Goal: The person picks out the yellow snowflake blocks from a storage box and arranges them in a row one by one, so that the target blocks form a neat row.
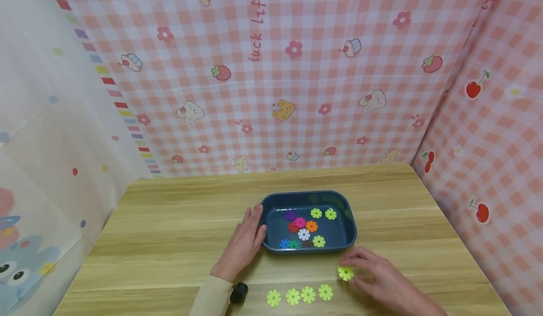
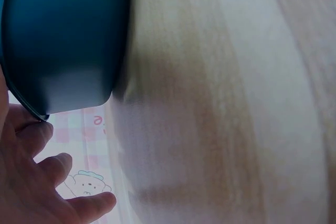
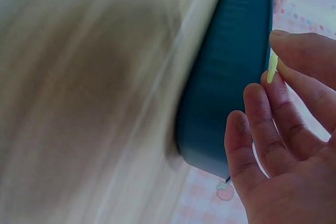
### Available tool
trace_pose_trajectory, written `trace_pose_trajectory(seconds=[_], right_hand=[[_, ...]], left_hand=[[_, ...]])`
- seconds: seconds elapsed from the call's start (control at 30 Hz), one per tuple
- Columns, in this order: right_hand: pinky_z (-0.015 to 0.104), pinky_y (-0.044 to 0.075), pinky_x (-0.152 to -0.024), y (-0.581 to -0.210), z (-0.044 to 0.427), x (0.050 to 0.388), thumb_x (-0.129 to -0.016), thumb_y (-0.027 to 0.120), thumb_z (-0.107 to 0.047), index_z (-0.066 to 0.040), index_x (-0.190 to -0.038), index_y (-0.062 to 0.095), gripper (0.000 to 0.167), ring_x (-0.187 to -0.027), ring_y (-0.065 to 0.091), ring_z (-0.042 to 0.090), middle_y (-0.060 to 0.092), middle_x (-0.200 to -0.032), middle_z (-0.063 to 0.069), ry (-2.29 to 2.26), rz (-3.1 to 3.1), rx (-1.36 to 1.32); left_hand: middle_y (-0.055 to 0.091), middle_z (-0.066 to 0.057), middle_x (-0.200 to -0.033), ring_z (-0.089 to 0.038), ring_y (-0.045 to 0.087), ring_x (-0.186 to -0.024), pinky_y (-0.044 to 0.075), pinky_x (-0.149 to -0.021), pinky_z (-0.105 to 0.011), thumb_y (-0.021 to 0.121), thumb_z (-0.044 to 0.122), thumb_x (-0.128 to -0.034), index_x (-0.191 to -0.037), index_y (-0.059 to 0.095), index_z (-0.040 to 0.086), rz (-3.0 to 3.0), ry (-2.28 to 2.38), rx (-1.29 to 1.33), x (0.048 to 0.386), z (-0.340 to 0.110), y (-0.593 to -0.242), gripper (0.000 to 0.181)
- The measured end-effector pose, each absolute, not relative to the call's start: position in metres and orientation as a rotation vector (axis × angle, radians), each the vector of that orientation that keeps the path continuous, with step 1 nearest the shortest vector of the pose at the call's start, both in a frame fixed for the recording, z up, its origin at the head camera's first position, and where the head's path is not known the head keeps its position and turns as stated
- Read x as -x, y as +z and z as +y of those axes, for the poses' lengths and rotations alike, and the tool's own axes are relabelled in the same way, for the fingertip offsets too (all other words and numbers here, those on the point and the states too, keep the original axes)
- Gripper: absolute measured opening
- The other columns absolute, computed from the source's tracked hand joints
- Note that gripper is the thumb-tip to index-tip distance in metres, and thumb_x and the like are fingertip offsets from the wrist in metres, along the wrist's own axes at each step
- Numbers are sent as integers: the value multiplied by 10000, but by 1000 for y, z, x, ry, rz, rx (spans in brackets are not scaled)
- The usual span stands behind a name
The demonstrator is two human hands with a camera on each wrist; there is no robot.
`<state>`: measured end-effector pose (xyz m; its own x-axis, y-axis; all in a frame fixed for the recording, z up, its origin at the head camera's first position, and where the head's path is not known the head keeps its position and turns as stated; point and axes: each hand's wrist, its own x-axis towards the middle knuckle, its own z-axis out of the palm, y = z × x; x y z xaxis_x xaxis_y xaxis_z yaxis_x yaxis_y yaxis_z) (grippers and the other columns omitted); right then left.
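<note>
My right hand (image 1: 379, 277) pinches a yellow-green notched plastic disc (image 1: 345, 273) between thumb and fingers, just off the front right corner of a dark blue tray (image 1: 342, 235). The right wrist view shows that disc (image 3: 272, 67) edge-on between the fingertips. At the tray's left end my left hand (image 1: 242, 245) touches the rim, its fingers extended and somewhat spread in the left wrist view. Inside the tray lie an orange disc (image 1: 311, 226), a white disc (image 1: 303, 234), a pink disc (image 1: 300, 222) and several others. Several yellow-green discs (image 1: 293, 296) form a row in front.
All of this stands on a wood-grain table (image 1: 169, 240). A pink checked cloth wall (image 1: 254, 90) rises behind its back edge, with another checked cloth (image 1: 488, 132) on the right and a white patterned one (image 1: 85, 165) on the left. A black band device (image 1: 239, 293) sits at the left wrist.
</note>
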<state>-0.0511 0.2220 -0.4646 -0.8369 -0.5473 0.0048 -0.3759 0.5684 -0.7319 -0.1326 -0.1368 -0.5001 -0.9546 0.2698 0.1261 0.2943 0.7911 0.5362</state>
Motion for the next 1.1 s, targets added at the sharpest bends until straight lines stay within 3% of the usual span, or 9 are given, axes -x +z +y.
trace_pose_trajectory(seconds=[0.47,1.1], right_hand=[[242,541,-903,-480,222,49,-988,717,-323,-233,-1279,725,305,-1052,556,67,589,-1232,-98,-1103,2448,662],[214,541,-862,-497,220,51,-985,724,-248,-198,-1270,722,289,-981,563,46,615,-1187,-116,-1102,2319,645]], left_hand=[[297,-113,-1684,-364,252,-1549,324,-1153,-664,485,291,-1109,-1615,329,34,-2936,-886,455,133,-137,-500,589],[310,-132,-1676,-384,265,-1540,331,-1146,-667,484,289,-1110,-1607,337,18,-2938,-889,462,133,-137,-499,585]])
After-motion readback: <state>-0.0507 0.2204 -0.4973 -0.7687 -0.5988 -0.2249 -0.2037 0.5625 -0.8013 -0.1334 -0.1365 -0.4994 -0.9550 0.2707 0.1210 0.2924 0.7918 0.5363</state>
